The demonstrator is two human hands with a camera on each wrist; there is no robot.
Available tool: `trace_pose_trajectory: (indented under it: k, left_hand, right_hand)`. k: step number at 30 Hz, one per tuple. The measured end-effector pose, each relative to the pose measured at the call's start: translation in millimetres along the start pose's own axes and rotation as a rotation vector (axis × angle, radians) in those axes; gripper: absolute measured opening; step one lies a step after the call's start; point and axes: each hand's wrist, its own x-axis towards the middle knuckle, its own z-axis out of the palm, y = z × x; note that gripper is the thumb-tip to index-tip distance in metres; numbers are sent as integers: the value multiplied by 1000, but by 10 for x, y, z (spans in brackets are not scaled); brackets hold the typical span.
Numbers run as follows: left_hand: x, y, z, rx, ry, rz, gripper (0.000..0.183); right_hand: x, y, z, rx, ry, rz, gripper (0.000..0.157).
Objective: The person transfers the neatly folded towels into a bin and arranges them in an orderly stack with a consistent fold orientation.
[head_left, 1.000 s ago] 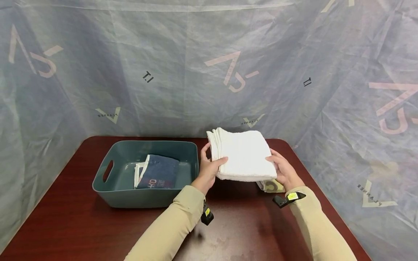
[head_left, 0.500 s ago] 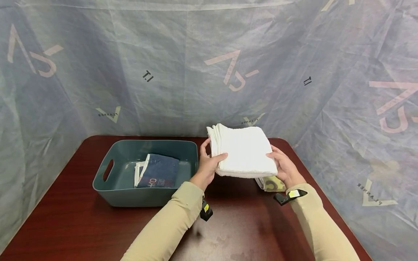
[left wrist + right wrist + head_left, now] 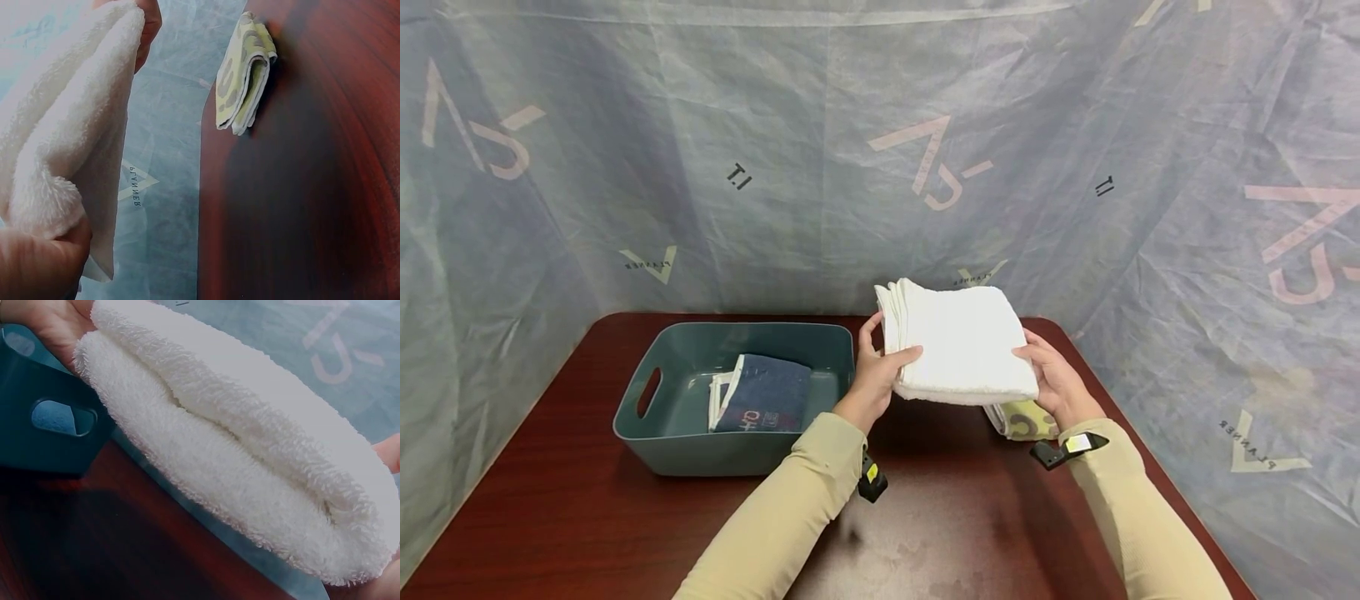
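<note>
A thick white folded towel point(image 3: 962, 342) is held up above the table by both hands. My left hand point(image 3: 876, 379) grips its left edge, thumb on top and fingers beneath. On the opposite edge, my right hand point(image 3: 1056, 379) pinches it the same way. Fluffy folded layers of the towel point(image 3: 237, 444) fill the right wrist view. Below and behind it lies a yellow-green patterned folded towel point(image 3: 1028, 421) on the table, partly hidden in the head view. The left wrist view shows that patterned towel point(image 3: 245, 75) whole, apart from the hands.
To the left stands a teal plastic bin point(image 3: 730, 454) with handle holes. Inside it lies a folded navy cloth point(image 3: 767, 392) with white edging. The dark red table point(image 3: 550, 492) reaches a grey printed fabric backdrop point(image 3: 775, 167) behind and at the sides.
Both hands have raised the white towel slightly, uncovering more of the patterned towel beneath. The grip of each hand looks the same, and the bin has not moved.
</note>
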Motion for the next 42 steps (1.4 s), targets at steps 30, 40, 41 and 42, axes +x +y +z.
trace_pose_trajectory:
  k: [30,40,41,42]
  left_hand:
    - [-28,193,-50,-10,-49,7,81]
    - [-9,245,-82,-7,-54,11,79]
    - [-11,252,-81,-9,-55,14,79]
    - [-12,256,-81,-9,-57,17,79]
  right_hand:
    - [-41,-53,139,18,-17,-18,40]
    - [-46,-78,208,20,4,-27,36]
    - [-50,-82,217,19,5,-29,35]
    - [-53,-86,225,17,7,-31,35]
